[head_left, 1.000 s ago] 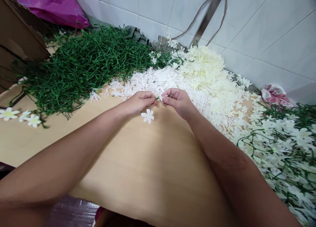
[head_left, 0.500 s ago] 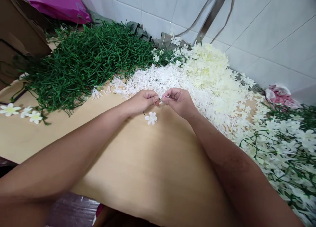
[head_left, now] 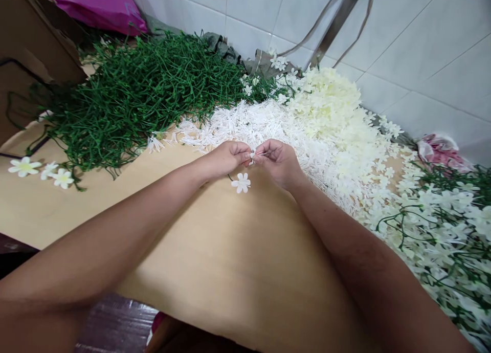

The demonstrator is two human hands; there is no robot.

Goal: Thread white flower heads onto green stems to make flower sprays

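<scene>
My left hand (head_left: pixel 226 157) pinches a thin green stem whose lower end carries a white fabric flower (head_left: pixel 241 182) hanging just above the wooden table (head_left: pixel 215 250). My right hand (head_left: pixel 276 160) meets it fingertip to fingertip and pinches a small white stamen piece (head_left: pixel 253 154) against the stem's tip. Both hands hover at the near edge of a heap of white stamen pieces (head_left: pixel 253 125).
A large pile of green stems (head_left: pixel 138 94) lies at the back left, cream petals (head_left: pixel 333 117) at the back right, finished flower sprigs (head_left: pixel 441 220) on the right. Three loose flowers (head_left: pixel 42 170) lie at the left. A tiled wall (head_left: pixel 402 41) stands behind, a cardboard box (head_left: pixel 26 51) at far left.
The view has shifted slightly, with everything sliding right and down in the picture. My fingertips have closed in on each other, and the hanging flower has swung a little.
</scene>
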